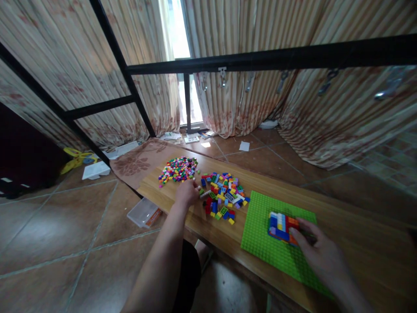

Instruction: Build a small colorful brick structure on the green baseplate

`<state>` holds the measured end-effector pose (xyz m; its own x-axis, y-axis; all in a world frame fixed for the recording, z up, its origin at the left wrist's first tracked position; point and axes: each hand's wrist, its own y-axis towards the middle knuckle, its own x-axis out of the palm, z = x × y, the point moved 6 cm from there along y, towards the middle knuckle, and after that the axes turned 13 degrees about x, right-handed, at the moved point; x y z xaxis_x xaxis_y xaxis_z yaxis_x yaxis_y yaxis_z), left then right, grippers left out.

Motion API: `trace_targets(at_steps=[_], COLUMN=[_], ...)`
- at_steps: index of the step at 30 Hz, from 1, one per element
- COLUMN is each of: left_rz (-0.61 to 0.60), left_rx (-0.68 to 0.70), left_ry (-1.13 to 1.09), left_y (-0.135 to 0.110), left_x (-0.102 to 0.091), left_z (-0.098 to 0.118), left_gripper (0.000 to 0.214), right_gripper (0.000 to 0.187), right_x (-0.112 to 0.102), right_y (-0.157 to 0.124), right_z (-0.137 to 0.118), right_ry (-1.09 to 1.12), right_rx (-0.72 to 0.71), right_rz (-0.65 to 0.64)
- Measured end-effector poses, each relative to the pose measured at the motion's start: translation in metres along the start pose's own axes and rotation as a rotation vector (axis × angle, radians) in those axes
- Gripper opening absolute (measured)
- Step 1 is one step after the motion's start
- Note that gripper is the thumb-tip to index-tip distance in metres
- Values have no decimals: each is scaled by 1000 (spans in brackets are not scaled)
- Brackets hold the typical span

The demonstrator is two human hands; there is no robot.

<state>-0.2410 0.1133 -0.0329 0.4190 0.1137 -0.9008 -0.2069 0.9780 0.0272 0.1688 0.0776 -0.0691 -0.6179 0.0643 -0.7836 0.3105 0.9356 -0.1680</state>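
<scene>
My right hand (314, 245) grips a small block of joined toy bricks (278, 226) in blue, white, red and orange. Thumb and fingers close on its right end, over the green baseplate (257, 243); whether the block touches the plate I cannot tell. My left hand (187, 194) has its fingers curled together at the left edge of a pile of mixed toy bricks (224, 195). Whatever those fingers pinch is too small or hidden to make out. Farther off lies a heap of much smaller colourful pieces (179, 169).
Everything lies on a narrow wooden bench (208, 234). A clear plastic box (143, 213) is on the tiled floor to the left. A black metal frame (260, 63) with hanging clips crosses in front of the curtains (247, 100). Papers (244, 146) lie on the floor behind.
</scene>
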Motion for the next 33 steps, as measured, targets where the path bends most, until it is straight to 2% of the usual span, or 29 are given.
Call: trace_targets(at_steps=[8,16,24,27,29,31,33], left_rz=[-55,-55,-28,48,118,145,90], left_rx=[75,126,81,81,126,205,288], left_ry=[-58,117,148,51,-103,-337,-607], left_y=[-6,-5,-3,-3,-5,-9,-18], left_x=[1,2,-3,-8,-6,3,21], left_z=[6,24,28,36,48,68,93], left_gripper=[22,23,24,24,23,20,17], right_gripper=[56,48,43,41,40,39,38], right_x=[-1,-3,-4,-5,-6,-7,-8], right_y=[-4,-11,-13,-14,-15,-16,-17], right_z=[-9,-20,-25,-27,-28,-29,-31], right_ry=[34,93,138,153,150,139,130], right_rx=[-22,-63,-91,-105,-109,-108,-109], right_rz=[6,16,10,18,27,35,44])
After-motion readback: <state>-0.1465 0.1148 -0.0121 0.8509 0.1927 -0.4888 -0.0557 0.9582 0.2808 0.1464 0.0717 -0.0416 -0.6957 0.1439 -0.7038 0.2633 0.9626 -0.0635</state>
